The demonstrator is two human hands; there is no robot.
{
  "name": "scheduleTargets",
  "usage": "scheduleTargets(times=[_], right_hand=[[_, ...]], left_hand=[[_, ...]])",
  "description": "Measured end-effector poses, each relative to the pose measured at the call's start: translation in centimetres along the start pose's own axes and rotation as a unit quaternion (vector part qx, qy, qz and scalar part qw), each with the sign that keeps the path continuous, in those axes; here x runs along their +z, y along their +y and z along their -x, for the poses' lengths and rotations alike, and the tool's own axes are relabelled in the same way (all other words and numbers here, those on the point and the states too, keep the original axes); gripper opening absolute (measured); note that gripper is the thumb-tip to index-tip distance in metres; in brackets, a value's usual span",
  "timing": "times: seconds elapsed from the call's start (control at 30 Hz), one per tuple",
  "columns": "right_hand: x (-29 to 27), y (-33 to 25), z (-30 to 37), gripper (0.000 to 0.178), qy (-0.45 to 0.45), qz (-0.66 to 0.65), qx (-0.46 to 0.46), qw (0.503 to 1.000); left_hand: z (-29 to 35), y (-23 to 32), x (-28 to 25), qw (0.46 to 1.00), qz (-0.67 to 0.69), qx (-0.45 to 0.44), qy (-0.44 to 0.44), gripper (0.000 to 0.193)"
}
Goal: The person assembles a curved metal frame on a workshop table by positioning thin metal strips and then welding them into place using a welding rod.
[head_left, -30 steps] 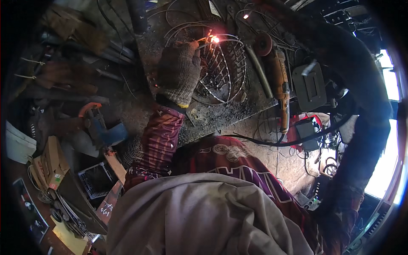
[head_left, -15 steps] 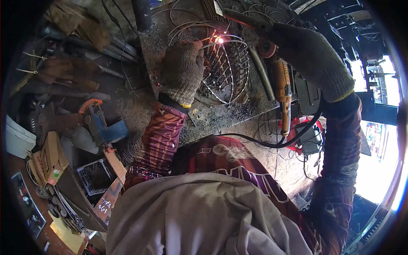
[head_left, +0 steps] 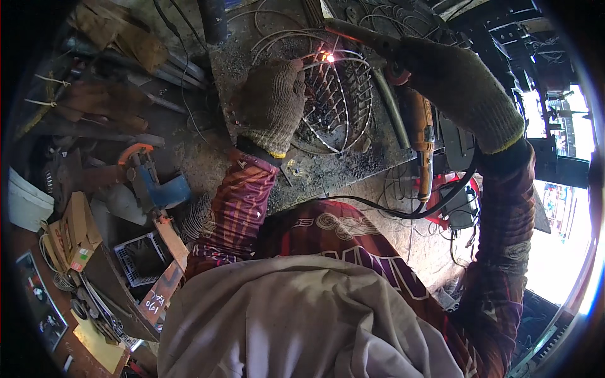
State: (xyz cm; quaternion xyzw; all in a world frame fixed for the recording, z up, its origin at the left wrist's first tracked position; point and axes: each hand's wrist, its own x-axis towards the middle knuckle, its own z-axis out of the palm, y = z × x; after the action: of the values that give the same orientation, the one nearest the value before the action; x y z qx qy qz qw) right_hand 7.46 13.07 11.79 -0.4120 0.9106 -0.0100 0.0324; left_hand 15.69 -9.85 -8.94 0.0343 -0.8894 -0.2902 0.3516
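Observation:
My right hand (head_left: 463, 91), in a knit work glove, is closed around a welding electrode holder (head_left: 362, 36) that reaches left over the metal table. A bright welding spark (head_left: 329, 57) glows at the top of a round frame of metal rods (head_left: 346, 104) with ribbed, twisted-looking pieces inside it. At the left edge of that frame is my gloved left hand (head_left: 272, 104), its fingers curled and pinching at the rim near the spark. The exact grip of the left fingertips is partly hidden. The electrode itself is hard to make out.
An orange angle grinder (head_left: 423, 138) lies by the table's right edge beside a metal tube (head_left: 391, 108). Loose wire coils lie behind. A black cable (head_left: 391, 214) runs below the table edge. At left are a blue clamp-like tool (head_left: 165, 189), a plastic crate (head_left: 140, 259) and a cardboard box (head_left: 77, 233).
The electrode holder and my right hand have shifted slightly left and down. My left hand stays at the frame's rim, and the spark keeps burning at nearly the same place.

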Motion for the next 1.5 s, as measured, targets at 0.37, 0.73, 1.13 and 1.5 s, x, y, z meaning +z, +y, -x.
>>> scheduleTargets(times=[0.37, 0.73, 1.13, 1.5], right_hand=[[-0.6, 0.2, 0.8, 0.033, 0.023, 0.078, -0.004, 0.997], [-0.3, 0.9, 0.4, 0.041, -0.055, 0.035, 0.020, 0.998], [-0.8, 0.3, 0.7, 0.036, 0.038, -0.077, 0.000, 0.996], [0.7, 1.3, 0.6, 0.036, 0.013, -0.057, -0.005, 0.998]], left_hand=[[1.0, -2.1, 2.1, 0.999, 0.016, 0.013, 0.029, 0.031], [3.5, -7.1, 6.1, 0.998, 0.000, 0.045, 0.040, 0.050], [-0.4, -0.6, 0.8, 1.000, 0.002, 0.015, -0.005, 0.016], [-0.3, 0.2, 0.2, 1.000, 0.004, -0.010, -0.016, 0.021]])
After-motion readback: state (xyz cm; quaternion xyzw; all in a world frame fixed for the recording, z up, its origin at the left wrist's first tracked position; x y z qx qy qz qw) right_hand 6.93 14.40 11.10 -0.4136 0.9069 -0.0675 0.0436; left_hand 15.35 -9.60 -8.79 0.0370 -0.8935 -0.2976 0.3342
